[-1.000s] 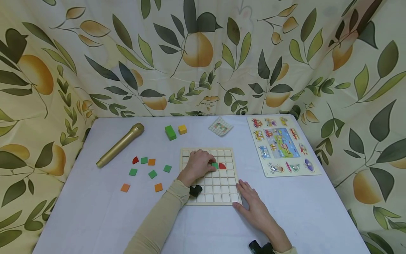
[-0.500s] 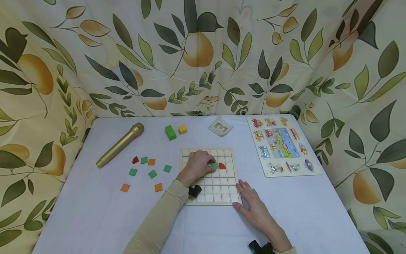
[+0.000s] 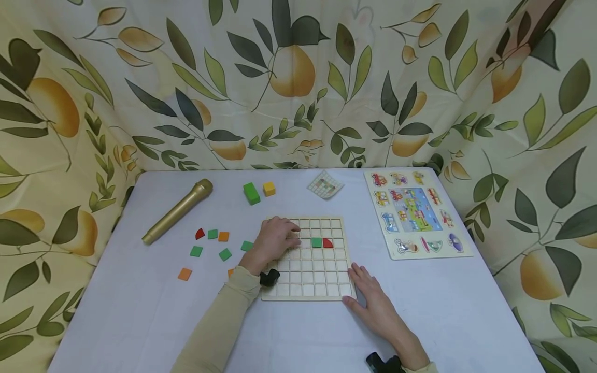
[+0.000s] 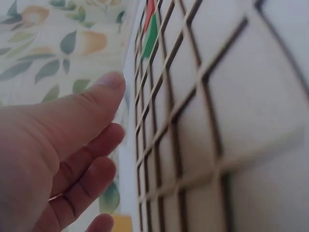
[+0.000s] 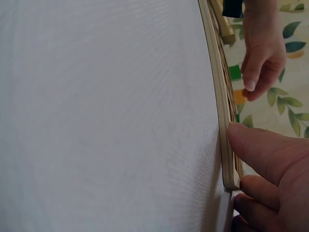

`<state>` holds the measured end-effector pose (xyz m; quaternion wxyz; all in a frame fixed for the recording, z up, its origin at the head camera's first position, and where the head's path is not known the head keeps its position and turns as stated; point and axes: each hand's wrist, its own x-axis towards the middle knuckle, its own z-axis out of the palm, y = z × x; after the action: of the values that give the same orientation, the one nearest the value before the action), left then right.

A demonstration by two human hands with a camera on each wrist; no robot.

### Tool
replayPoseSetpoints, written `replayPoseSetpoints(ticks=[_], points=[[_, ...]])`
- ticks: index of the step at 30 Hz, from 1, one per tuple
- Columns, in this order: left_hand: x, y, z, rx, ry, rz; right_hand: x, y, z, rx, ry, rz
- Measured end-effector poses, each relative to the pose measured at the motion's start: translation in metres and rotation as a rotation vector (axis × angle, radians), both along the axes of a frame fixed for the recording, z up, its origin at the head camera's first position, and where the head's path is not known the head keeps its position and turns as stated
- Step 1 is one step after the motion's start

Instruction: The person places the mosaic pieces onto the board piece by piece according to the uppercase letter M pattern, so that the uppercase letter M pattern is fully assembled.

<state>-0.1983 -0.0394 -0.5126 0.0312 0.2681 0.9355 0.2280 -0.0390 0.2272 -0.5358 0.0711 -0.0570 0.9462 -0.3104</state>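
Note:
A wooden grid board (image 3: 308, 299) lies flat on the table. In one of its rows a green square tile (image 3: 316, 242) sits beside a red quarter-circle tile (image 3: 328, 243). My left hand (image 3: 274, 239) hovers over the board's upper left, fingers loosely bent and holding nothing; the left wrist view shows a gap between its fingertips and the grid (image 4: 203, 82). My right hand (image 3: 373, 300) rests at the board's lower right, its thumb (image 5: 251, 145) and fingers touching the edge.
Left of the board lie loose tiles: a red one (image 3: 200, 233), several green ones (image 3: 225, 254) and orange ones (image 3: 184, 274). Behind stand a gold microphone (image 3: 177, 211), a green block (image 3: 251, 194), a yellow block (image 3: 268, 189), a patterned card (image 3: 325, 185) and a picture puzzle (image 3: 415, 215).
My left hand has let go of the green tile, which stays in the grid beside the red one, and has moved left. The right hand has kept its place.

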Motion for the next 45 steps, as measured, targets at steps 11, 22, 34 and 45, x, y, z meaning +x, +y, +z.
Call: replayPoseSetpoints(ticks=[11, 22, 34, 45], points=[[-0.004, -0.058, 0.012, 0.034, -0.065, 0.184, 0.000, 0.000, 0.002, -0.006, 0.003, 0.000], [-0.003, -0.123, 0.010, 0.052, -0.075, 0.282, 0.000, -0.001, 0.002, -0.008, 0.020, 0.002], [0.009, -0.160, -0.003, 0.070, -0.016, 0.298, 0.000, -0.001, 0.001, -0.007, 0.002, -0.002], [0.010, -0.168, -0.008, 0.036, -0.024, 0.281, -0.001, -0.001, 0.001, -0.006, 0.002, 0.001]])
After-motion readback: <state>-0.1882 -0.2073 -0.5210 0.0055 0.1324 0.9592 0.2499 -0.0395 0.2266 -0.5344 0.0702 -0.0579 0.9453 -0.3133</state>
